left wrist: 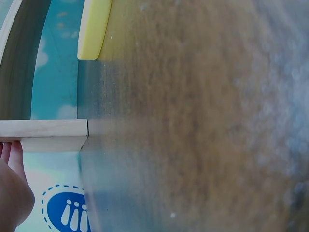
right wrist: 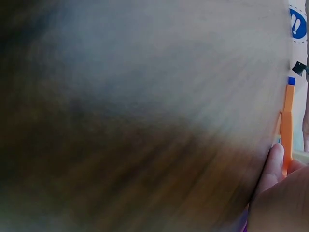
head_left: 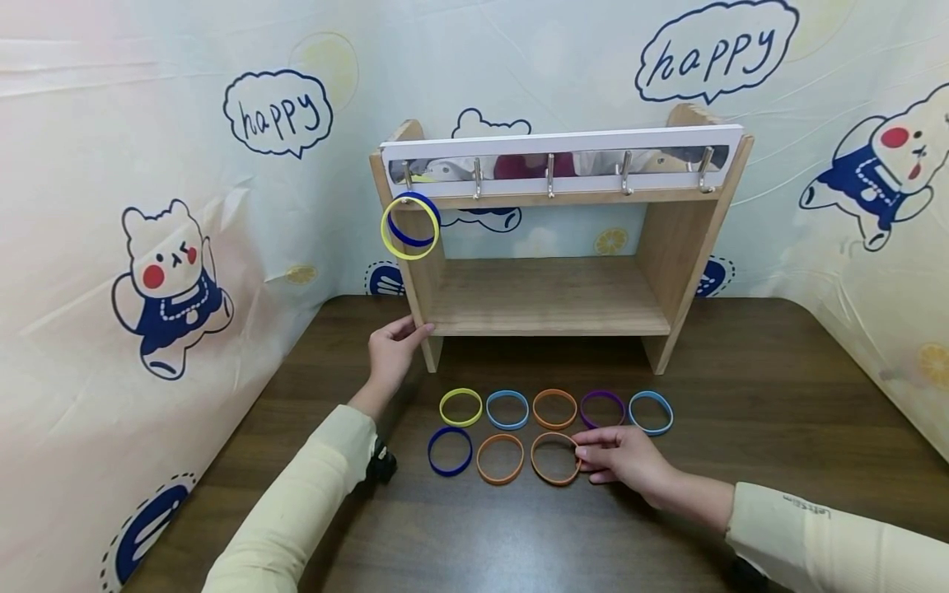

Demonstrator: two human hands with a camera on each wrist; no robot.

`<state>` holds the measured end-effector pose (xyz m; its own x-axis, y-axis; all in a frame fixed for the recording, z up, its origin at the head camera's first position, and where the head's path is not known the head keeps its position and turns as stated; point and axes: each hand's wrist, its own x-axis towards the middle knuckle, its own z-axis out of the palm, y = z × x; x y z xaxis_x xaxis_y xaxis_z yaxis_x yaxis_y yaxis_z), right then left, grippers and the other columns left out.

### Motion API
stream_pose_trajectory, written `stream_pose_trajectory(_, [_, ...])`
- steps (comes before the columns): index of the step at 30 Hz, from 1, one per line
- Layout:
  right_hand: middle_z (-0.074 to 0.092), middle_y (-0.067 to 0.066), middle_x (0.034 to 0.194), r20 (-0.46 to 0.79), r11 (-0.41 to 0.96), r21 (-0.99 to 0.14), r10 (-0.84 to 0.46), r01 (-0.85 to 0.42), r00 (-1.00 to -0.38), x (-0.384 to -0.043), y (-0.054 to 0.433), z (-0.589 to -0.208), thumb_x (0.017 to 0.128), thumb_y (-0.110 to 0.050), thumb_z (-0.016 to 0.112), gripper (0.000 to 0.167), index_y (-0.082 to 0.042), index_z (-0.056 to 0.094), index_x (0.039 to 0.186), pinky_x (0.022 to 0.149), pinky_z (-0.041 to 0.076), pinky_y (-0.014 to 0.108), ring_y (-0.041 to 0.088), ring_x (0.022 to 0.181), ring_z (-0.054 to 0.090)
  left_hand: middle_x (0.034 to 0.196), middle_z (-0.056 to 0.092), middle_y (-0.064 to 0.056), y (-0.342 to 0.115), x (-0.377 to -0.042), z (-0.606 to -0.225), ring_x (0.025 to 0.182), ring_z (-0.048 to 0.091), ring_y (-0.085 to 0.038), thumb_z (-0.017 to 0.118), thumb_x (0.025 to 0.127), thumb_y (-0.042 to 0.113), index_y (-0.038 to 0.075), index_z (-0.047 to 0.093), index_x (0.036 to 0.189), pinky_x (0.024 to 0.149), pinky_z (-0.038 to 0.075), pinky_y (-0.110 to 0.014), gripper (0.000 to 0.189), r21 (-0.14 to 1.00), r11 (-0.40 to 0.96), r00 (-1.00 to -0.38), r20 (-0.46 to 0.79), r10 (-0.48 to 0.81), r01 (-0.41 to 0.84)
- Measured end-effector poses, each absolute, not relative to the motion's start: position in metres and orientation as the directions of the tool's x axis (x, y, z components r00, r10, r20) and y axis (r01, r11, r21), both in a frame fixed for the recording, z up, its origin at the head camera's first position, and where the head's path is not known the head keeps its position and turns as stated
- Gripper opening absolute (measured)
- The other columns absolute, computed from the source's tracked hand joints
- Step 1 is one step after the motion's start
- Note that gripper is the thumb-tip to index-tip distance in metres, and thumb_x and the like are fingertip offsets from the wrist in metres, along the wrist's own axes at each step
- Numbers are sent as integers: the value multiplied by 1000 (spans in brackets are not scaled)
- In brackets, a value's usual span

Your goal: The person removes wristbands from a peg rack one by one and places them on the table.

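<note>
My left hand (head_left: 393,350) grips the lower left side panel of a wooden shelf rack (head_left: 549,296), thumb at its front edge. In the left wrist view, fingers (left wrist: 17,159) lie against the pale wood panel (left wrist: 43,128). Down on the table, my right hand (head_left: 630,461) pinches the right edge of an orange silicone wristband (head_left: 534,468). The right wrist view shows the thumb at that orange band (right wrist: 287,130). A second orange wristband (head_left: 479,469) and a dark blue wristband (head_left: 430,463) lie to its left in the front row.
Behind them lie yellow (head_left: 441,412), light blue (head_left: 489,416), orange (head_left: 536,413), purple (head_left: 583,410) and another light blue wristband (head_left: 633,417). A yellow band (head_left: 385,235) and a dark blue band (head_left: 437,218) hang from the rack's leftmost hook. Several metal hooks (head_left: 550,177) line its top rail.
</note>
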<state>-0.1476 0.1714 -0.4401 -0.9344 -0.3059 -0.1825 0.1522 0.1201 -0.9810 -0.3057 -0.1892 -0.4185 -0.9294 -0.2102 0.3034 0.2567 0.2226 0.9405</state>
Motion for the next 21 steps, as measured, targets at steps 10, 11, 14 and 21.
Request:
stream_pose_trajectory(10, [70,14,96,-183,135,-980,-298,149,-937,-146,170,-437,92,-8,67,36,14,60,119,68,57,32,18,82,68,104,72,-10,-190,-306,-419,94,66,-19,82,78,38,7,73,112,79,54,-33,48,937,238,-929,306,-210,255])
stream_pose_trajectory(11, [70,14,96,-186,138,-979,-292,151,-938,-146,169,-437,92,-8,67,36,14,60,119,68,57,32,18,82,67,104,72,-10,-190,-306,-419,94,66,-19,83,77,38,7,73,112,79,54,-34,48,937,238,-928,307,-212,255])
stream_pose_trajectory(14, [70,13,96,-182,148,-978,-283,144,-942,-144,168,-435,92,-8,67,35,14,60,118,67,57,32,18,82,67,104,71,-10,-190,-306,-419,95,66,-19,82,77,40,7,73,113,81,54,-35,50,937,241,-929,304,-210,252])
stream_pose_trajectory(21, [70,13,94,-184,169,-975,-256,144,-949,-144,166,-436,92,-7,67,33,14,62,116,65,57,32,17,80,67,106,71,-10,-190,-305,-418,96,66,-19,82,77,40,7,72,114,83,54,-37,51,941,237,-934,291,-207,241])
